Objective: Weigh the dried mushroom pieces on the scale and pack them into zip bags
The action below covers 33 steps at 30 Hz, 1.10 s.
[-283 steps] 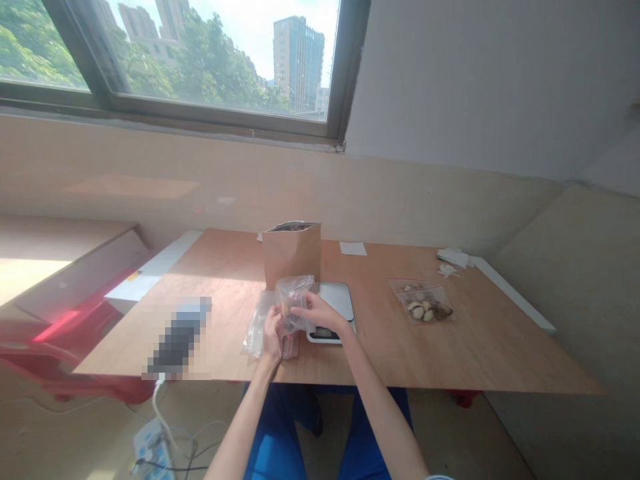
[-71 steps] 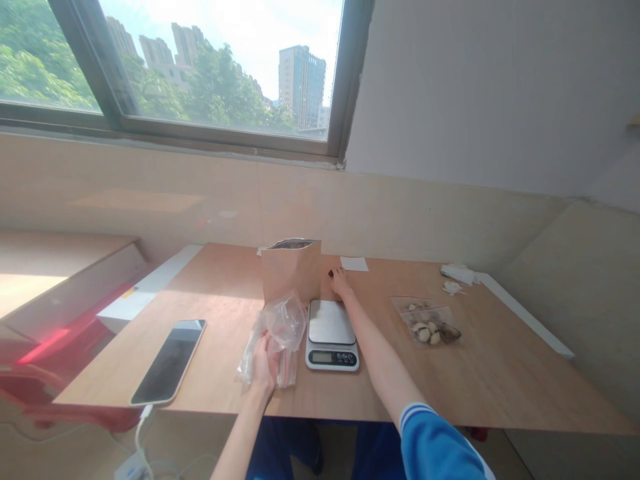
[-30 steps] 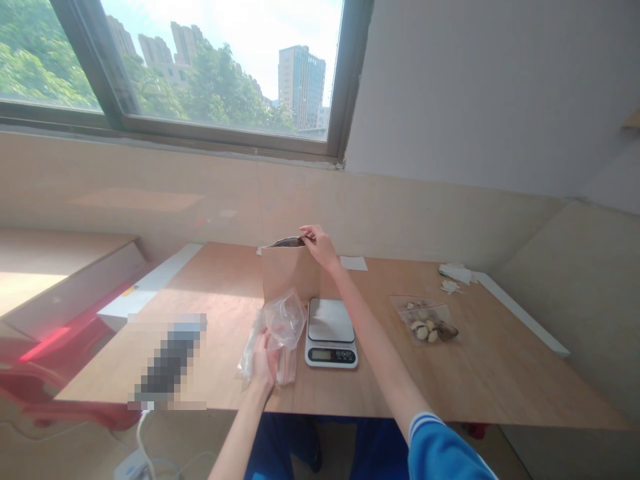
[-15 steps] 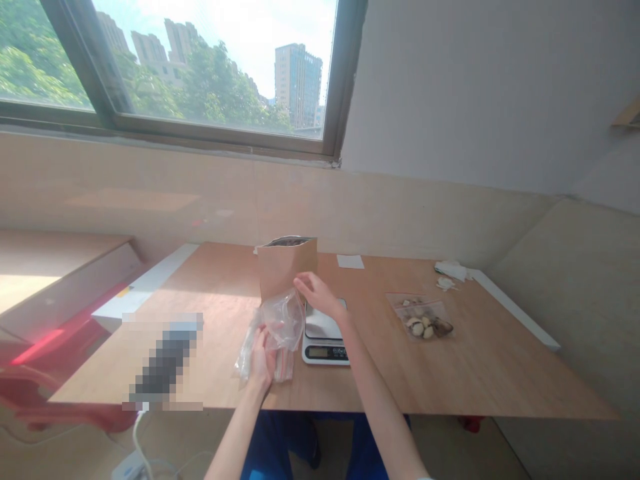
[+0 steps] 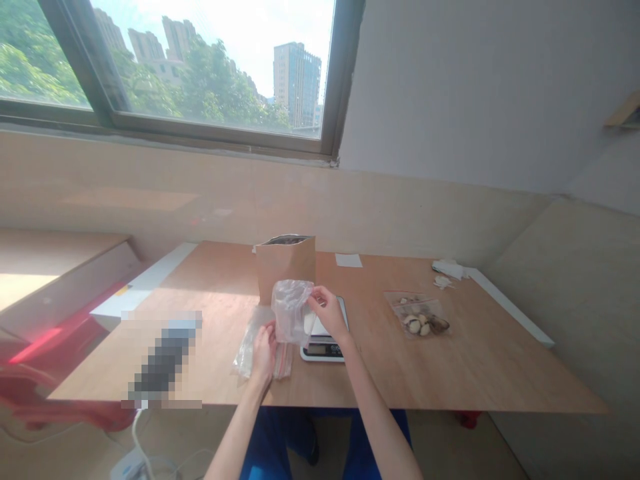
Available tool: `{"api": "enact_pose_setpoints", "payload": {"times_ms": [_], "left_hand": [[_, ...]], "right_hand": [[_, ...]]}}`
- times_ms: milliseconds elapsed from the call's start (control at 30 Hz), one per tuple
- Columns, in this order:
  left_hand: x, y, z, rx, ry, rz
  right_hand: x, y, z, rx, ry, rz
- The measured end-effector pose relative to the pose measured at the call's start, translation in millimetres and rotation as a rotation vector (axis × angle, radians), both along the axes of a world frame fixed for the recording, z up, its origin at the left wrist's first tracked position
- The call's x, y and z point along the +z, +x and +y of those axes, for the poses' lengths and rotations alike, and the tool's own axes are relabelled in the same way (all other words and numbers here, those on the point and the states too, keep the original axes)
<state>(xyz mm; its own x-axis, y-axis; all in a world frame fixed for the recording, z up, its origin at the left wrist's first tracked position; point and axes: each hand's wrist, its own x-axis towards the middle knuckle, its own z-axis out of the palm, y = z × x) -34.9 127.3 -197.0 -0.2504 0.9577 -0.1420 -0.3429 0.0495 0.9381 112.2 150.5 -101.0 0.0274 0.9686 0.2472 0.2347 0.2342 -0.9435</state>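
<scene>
Our right grip [image 5: 327, 310] pinches the upper right edge of the clear bag [image 5: 293, 310], fingertips together; our left grip [image 5: 263, 350] is half curled at the bag's lower left side, and we cannot tell whether it holds or only touches. The bag hangs between our two grips, hiding the left part of the scale [image 5: 327, 351]. Flat bags [image 5: 244, 352] lie under our left grip. Just behind, the pouch [image 5: 286, 263] stands upright, mouth up, the nearest tall obstacle. Rightward, the table [image 5: 480, 360] stretches between the scale and the filled bag [image 5: 420, 325], then on to its right edge. Leftward it runs to a pixelated item [image 5: 163, 363]. Our forearms cross the near edge; the wall [image 5: 425, 210] rises beyond the far one, near a paper [image 5: 349, 260] and scraps [image 5: 447, 269].
</scene>
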Motion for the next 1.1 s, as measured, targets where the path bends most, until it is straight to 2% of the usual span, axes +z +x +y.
{"api": "enact_pose_setpoints", "payload": {"times_ms": [133,267,367,400,467,533,600,700,767,833,900,1000,1100], "left_hand": [[-1.1,6.6,3.7,-0.115,-0.036,0.156],[13.8,11.2,8.7,-0.210,-0.082,0.217],[33.9,7.3,8.6,-0.278,-0.030,0.219],[41.3,4.5,7.3,-0.285,0.031,0.247],[56.4,-2.7,3.0,-0.254,0.048,0.263],[70.7,-10.4,-2.8,-0.257,-0.043,0.149],[82.7,-17.5,-9.3,-0.377,-0.152,0.003],[93.9,-25.0,-18.0,-0.482,-0.282,0.014],[96.3,-26.6,-22.0,-0.463,-0.265,0.050],[96.5,-25.7,-24.3,-0.428,-0.185,0.064],[95.9,-23.2,-25.0,-0.403,-0.113,0.104],[94.0,-18.4,-24.0,-0.348,-0.053,0.189],[89.5,-13.1,-21.4,-0.269,-0.016,0.213]], "right_hand": [[14.6,7.4,-14.0,-0.013,0.154,-0.042],[18.0,12.4,-32.1,-0.051,0.281,-0.070],[15.9,13.5,-46.4,-0.070,0.271,-0.049],[15.0,13.4,-50.8,-0.059,0.262,-0.035],[13.1,12.5,-57.9,-0.025,0.243,-0.009],[11.3,11.4,-62.6,0.026,0.227,0.007],[10.0,10.3,-65.3,0.096,0.210,0.011],[8.9,9.1,-68.1,0.219,0.179,-0.019],[8.2,8.4,-70.1,0.283,0.160,-0.044],[6.7,7.4,-71.8,0.308,0.144,-0.050],[3.9,6.0,-72.4,0.258,0.131,-0.010],[-3.4,2.1,-71.2,0.044,0.083,0.127],[-13.4,-4.9,-69.9,-0.079,-0.097,0.218]]}}
